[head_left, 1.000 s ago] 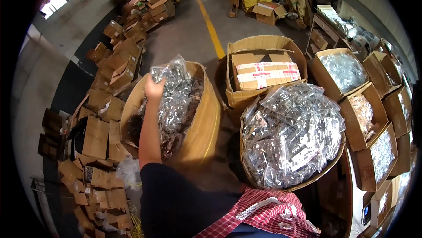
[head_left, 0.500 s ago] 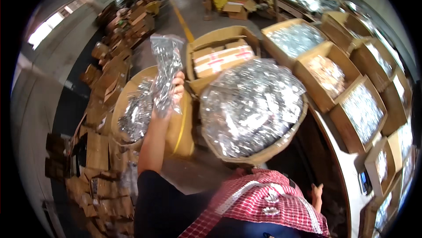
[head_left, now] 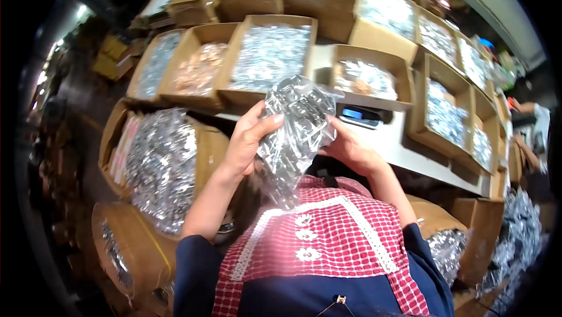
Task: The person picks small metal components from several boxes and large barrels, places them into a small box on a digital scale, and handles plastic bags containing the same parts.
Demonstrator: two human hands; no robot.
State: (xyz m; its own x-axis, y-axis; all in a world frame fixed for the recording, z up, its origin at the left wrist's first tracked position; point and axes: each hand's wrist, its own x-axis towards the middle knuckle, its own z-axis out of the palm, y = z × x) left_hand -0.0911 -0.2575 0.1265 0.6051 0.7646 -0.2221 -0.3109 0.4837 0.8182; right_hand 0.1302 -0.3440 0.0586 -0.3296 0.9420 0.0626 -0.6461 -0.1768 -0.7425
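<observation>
In front of my chest I hold a clear plastic bag point(head_left: 300, 121) of dark, shiny metal-looking parts, whose exact kind I cannot make out. My left hand point(head_left: 247, 140) grips its left edge, thumb lying on top of the plastic. At the opposite edge my right hand point(head_left: 350, 146) is closed on the bag, some of its fingers hidden behind it. The lower end of the bag hangs toward my red checked apron point(head_left: 313, 241). Just beyond it, a small device with a blue screen point(head_left: 360, 117) lies on the white table point(head_left: 404, 146).
Open cardboard boxes point(head_left: 270, 53) of bagged parts line the table in rows. At my left stands a large carton point(head_left: 111, 135) with a big bag of shiny pieces point(head_left: 164, 165). More bagged parts point(head_left: 448, 249) sit at my right. Another person's arm point(head_left: 527, 150) shows at far right.
My view has turned right, from the floor cartons to the table. The bag has come from my raised left hand to my chest, and my right hand, empty before, now holds it too.
</observation>
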